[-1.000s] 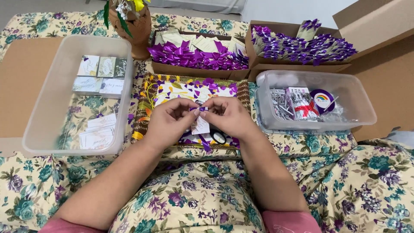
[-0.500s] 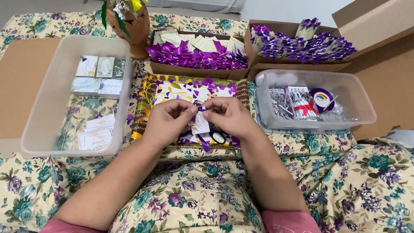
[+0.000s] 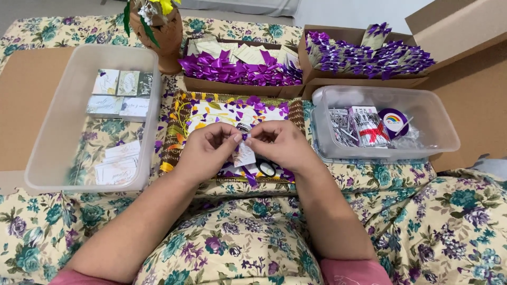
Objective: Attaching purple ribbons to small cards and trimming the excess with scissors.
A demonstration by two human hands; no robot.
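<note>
Both hands meet over the colourful patterned tray [image 3: 185, 113]: the left hand [image 3: 206, 150] and right hand [image 3: 280, 145] pinch a small white card tag with purple ribbon [image 3: 244, 154]. At 12 and 1 o'clock, cardboard boxes of finished purple-bowed cards [image 3: 237, 68] look well filled; at 9 o'clock, a clear plastic bin [image 3: 58, 158] holds few blank cards.

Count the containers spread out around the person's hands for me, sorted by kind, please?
Clear plastic tubs: 2, the left tub and the right tub.
Cardboard boxes of purple bows: 2, the middle box and the right box.
Patterned tray under the hands: 1.
Total: 5.
</note>
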